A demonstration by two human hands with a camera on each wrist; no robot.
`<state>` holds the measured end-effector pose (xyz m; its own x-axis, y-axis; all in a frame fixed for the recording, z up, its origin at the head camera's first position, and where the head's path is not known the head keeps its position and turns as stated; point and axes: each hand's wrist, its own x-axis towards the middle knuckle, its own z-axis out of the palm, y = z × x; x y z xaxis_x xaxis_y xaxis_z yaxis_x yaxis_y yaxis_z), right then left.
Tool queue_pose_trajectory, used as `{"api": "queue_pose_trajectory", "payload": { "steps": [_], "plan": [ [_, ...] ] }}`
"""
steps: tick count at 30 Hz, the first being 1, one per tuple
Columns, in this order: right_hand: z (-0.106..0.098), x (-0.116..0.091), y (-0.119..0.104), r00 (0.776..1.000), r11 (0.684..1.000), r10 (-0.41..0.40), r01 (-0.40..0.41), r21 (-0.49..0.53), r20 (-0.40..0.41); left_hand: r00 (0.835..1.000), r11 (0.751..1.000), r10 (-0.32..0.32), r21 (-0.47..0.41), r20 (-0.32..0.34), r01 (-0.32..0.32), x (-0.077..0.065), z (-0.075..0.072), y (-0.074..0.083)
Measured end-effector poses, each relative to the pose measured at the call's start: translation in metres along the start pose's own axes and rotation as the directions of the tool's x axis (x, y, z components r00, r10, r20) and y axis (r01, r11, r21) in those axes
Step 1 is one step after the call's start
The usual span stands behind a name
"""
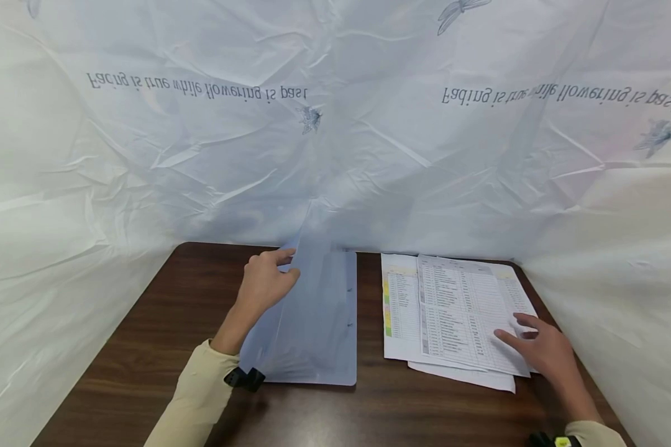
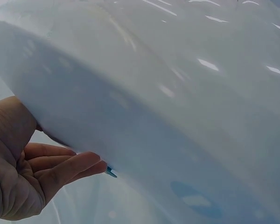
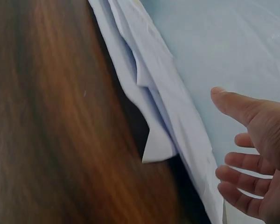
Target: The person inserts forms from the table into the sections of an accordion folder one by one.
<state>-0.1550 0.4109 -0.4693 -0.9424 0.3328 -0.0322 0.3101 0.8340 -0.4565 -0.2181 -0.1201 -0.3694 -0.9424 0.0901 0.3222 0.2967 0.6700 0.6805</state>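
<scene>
In the head view a clear plastic folder [image 1: 319, 335] lies on the table, its see-through cover [image 1: 304, 267] raised at a slant. My left hand [image 1: 268, 276] is at the cover's left edge, thumb and forefinger apart. Up close in the left wrist view, the plastic cover [image 2: 130, 126] hides the thumb, and the bent fingers [image 2: 67, 170] lie along its lower edge. On the right, several printed sheets [image 1: 458, 310] lie in an uneven stack. Over their right edge my right hand [image 1: 548, 351] hovers with fingers spread; it holds nothing. The right wrist view shows the fingers [image 3: 242, 165] apart beside the papers [image 3: 163, 93].
A dark brown wooden table [image 1: 145, 347] carries the folder and papers. White plastic sheeting [image 1: 335, 155] with printed lettering rises behind the table and along both sides. Bare wood [image 1: 371, 354] shows between the folder and the papers.
</scene>
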Motion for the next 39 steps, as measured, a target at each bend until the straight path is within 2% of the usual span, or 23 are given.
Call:
{"api": "queue_pose_trajectory", "payload": {
  "steps": [5,11,19,27,35,39],
  "plan": [
    [0.001,0.000,0.010,0.999,1.000,0.000,0.001,-0.028,0.044,1.000,1.000,0.005,0.011,0.002,-0.005,0.001,-0.001,0.000],
    [0.004,0.000,0.015,0.999,1.000,-0.015,0.016,-0.026,0.044,1.000,1.000,0.014,0.012,-0.001,-0.014,0.002,-0.001,-0.002],
    [0.009,0.002,0.015,0.997,0.999,0.003,0.000,-0.039,0.079,1.000,1.000,0.013,0.013,-0.001,-0.013,0.002,0.000,-0.003],
    [0.013,0.002,0.016,0.997,0.998,-0.032,0.036,-0.061,0.072,1.000,1.000,0.019,0.008,-0.004,-0.019,0.002,-0.001,-0.004],
    [0.007,0.002,0.017,0.996,0.996,-0.058,0.062,-0.057,0.070,1.000,1.000,0.003,-0.004,0.005,-0.003,0.002,0.000,-0.004],
    [0.001,0.001,0.017,0.996,0.998,-0.052,0.054,-0.022,0.074,1.000,1.000,-0.011,-0.010,0.008,0.011,0.002,0.000,-0.002]
  ]
}}
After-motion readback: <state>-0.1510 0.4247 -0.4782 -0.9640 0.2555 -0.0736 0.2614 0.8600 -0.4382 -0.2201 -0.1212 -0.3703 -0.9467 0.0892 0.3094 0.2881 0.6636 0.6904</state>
